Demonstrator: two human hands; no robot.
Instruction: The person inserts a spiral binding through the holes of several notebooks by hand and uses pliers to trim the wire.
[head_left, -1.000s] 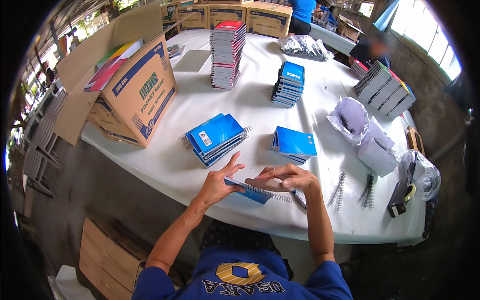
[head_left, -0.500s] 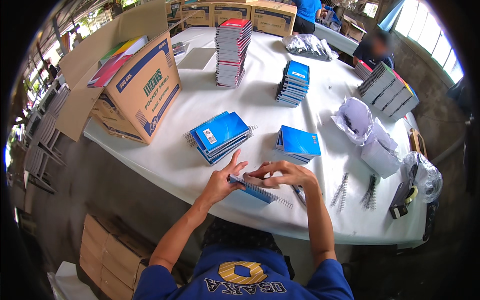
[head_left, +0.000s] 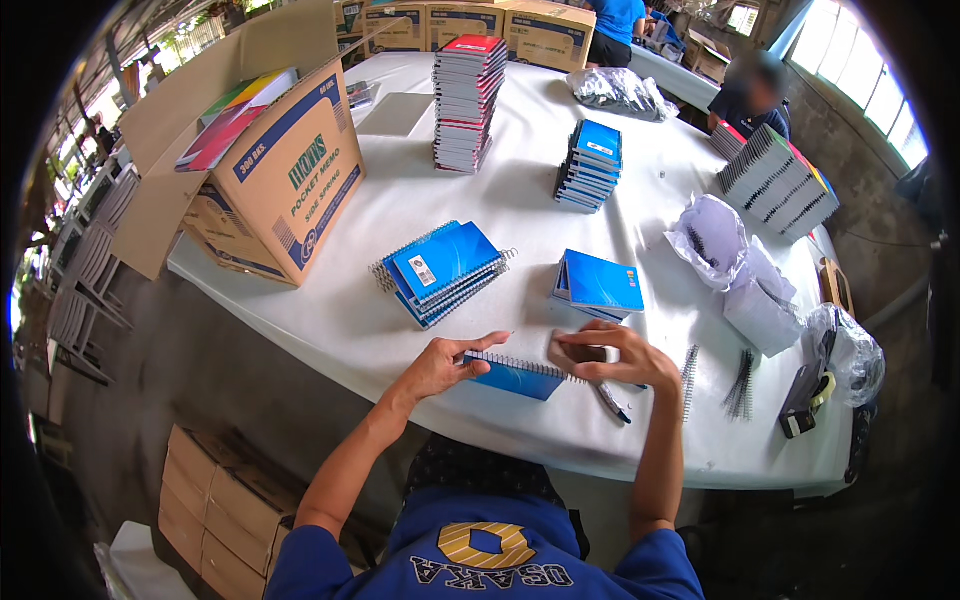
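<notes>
A small blue spiral notebook lies near the table's front edge, its wire coil along the far side. My left hand grips its left end, thumb on top. My right hand pinches the coil's right end, and a dark tool sticks out beneath that hand. Just beyond my hands sit two piles of blue notebooks, a fanned pile on the left and a neater pile on the right.
An open cardboard box stands at the left of the white table. Taller notebook stacks stand farther back. Plastic bags and loose black coils lie at the right. Another person sits across the table.
My hands have shifted slightly along the notebook's coil, the left thumb now lying over the cover. The notebook stays in the same spot on the table.
</notes>
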